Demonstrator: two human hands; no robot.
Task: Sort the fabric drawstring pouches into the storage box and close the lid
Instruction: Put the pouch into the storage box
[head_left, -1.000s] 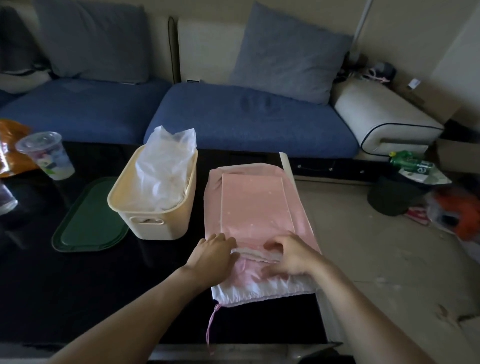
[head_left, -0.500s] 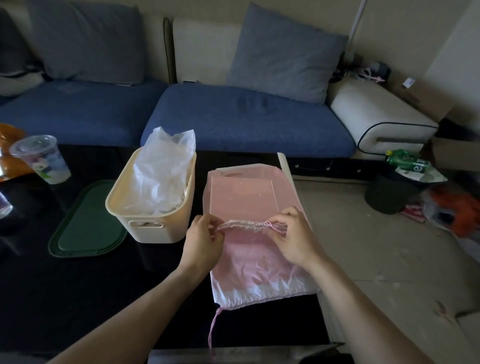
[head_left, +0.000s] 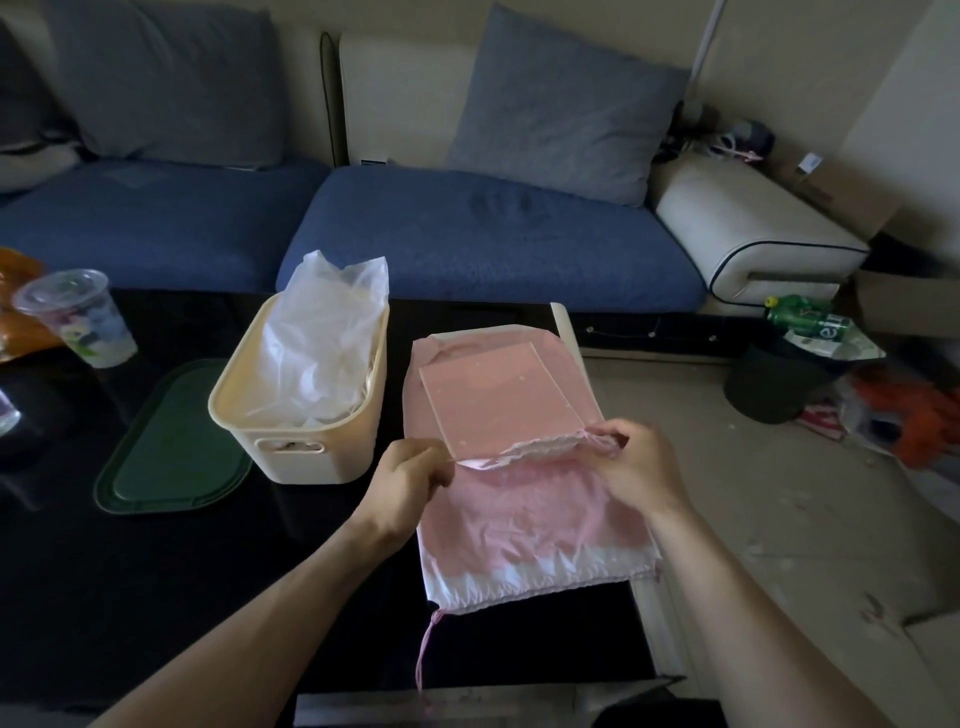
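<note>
Both hands, L (head_left: 410, 480) & R (head_left: 641, 470), pinch top pouch (head_left: 501, 402) by its gathered hem near table's (head_left: 156, 597) right edge; lift evenly, keep it flat, carry to box (head_left: 298, 457).

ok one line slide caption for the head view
Both hands pinch a pink drawstring pouch beside the open cream storage box.

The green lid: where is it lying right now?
In the head view the green lid lies flat on the black table, left of the cream storage box and nearer than the plastic cup.
</note>
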